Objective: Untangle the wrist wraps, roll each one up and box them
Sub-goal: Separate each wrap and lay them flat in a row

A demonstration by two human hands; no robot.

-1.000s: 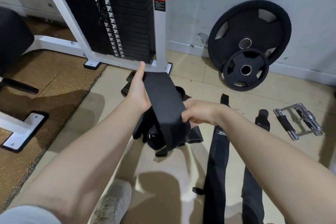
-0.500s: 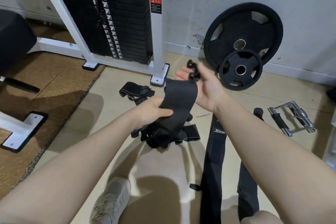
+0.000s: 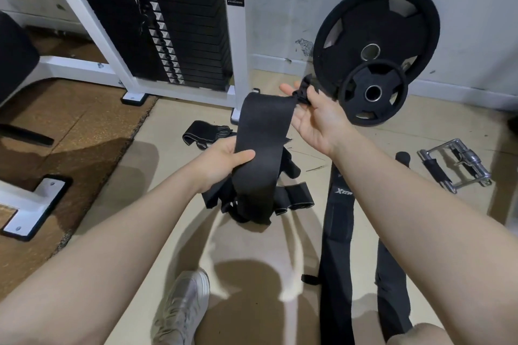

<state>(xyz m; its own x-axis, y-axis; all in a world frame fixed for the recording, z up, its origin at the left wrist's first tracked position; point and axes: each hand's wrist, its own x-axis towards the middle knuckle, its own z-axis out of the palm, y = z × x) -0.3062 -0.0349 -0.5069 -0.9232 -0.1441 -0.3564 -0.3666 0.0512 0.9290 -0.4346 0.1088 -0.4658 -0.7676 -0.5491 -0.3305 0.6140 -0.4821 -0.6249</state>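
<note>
Both bare arms reach forward, each hand holding one black wrap.

The left hand sits lower and nearer, thumb curled over the front of the wrap, the other fingers hidden behind it. The right hand is raised farther out, palm turned up and leftward, its thumb pinching the wrap's top end against the fingers, which stretch out nearly straight.

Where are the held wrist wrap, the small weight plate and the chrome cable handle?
wrist wrap [image 3: 262, 134]: head view, middle of the broad black band.
small weight plate [image 3: 361, 109]: head view, black face below and left of its hub.
chrome cable handle [image 3: 471, 161]: head view, central metal swivel.
</note>
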